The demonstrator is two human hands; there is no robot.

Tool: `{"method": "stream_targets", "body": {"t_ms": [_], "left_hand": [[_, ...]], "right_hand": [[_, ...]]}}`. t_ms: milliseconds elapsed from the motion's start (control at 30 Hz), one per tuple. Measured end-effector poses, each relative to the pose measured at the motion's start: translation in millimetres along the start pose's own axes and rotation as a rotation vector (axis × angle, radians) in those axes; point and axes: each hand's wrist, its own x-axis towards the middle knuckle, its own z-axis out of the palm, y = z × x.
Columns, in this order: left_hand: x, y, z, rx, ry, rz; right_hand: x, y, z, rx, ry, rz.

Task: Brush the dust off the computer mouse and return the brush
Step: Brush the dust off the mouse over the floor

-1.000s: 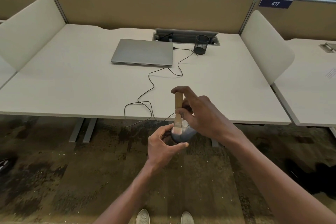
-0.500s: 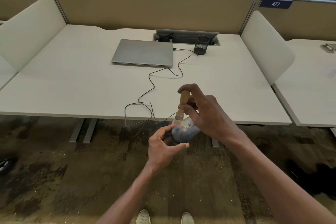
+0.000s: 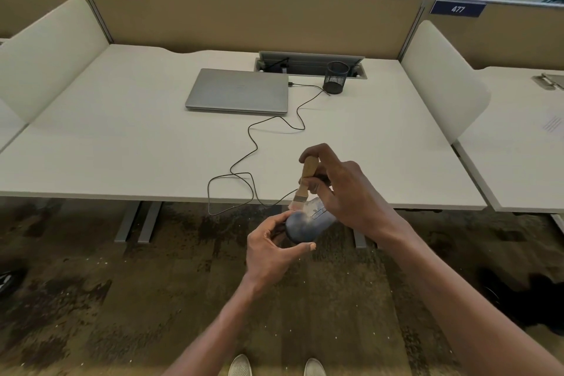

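Observation:
I hold a dark computer mouse (image 3: 306, 223) in the air just in front of the desk's near edge, my left hand (image 3: 271, 249) gripping its rear end. Pale dust speckles its front. My right hand (image 3: 341, 192) grips a small brush (image 3: 305, 183) by its wooden handle, bristles down and touching the mouse's front left. The mouse's black cable (image 3: 244, 162) runs back over the desk to the laptop.
On the white desk (image 3: 122, 137) lie a shut grey laptop (image 3: 238, 91) and a black mesh pen cup (image 3: 335, 77) beside a cable tray at the back. Cream dividers stand on both sides. Patterned carpet and my shoes (image 3: 241, 366) are below.
The brush has swept from the mouse's rear toward its front, tilting rightward. The mouse has turned slightly, showing more of its top. Both hands keep their hold.

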Motion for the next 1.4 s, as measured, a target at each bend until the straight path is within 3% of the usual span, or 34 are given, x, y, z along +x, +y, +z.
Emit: {"method": "stream_targets", "body": {"t_ms": [333, 633, 867, 1133, 1400], "left_hand": [[0.5, 2.1, -2.8, 0.004, 0.005, 0.011], [-1.6, 0.3, -4.9, 0.000, -0.007, 0.018], [-4.0, 0.0, -4.9, 0.011, -0.006, 0.039], [-8.3, 0.0, -3.6, 0.005, -0.009, 0.051], [-10.8, 2.6, -3.9, -0.007, -0.004, 0.058]], "right_hand": [[-3.7, 0.7, -10.1, -0.033, -0.129, 0.019], [-1.2, -1.9, -10.6, 0.026, -0.006, 0.026], [4.4, -3.3, -5.6, -0.049, -0.127, 0.017], [9.4, -1.9, -1.6, -0.046, -0.051, 0.006], [12.2, -2.5, 1.7, -0.100, -0.143, -0.034]]}}
